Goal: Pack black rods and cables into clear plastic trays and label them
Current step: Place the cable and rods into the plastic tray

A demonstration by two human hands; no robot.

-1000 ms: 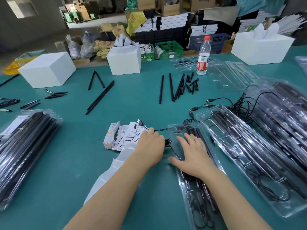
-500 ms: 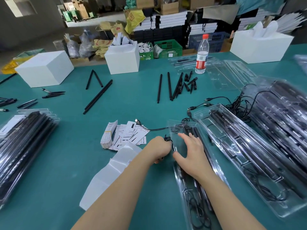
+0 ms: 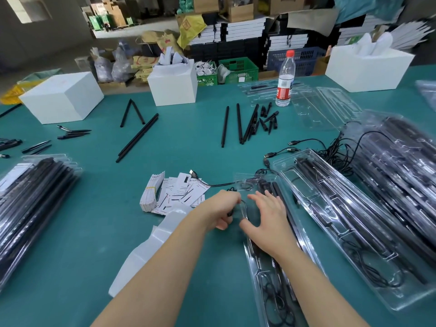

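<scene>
Two bare hands work at the near edge of the green bench (image 3: pixel 99 232). The left hand (image 3: pixel 220 210) is curled, its grip pinching a thin black cable (image 3: pixel 244 206) just left of a clear plastic tray (image 3: pixel 309 253). The right hand (image 3: pixel 267 220) lies flat with fingers spread, its grip wide, pressing on the tray's upper part. Black rods (image 3: pixel 277 188) lie lengthwise inside this tray. A fan of printed labels (image 3: pixel 179 193) rests just beyond the left hand. Loose rods (image 3: pixel 239 125) lie farther back.
</scene>
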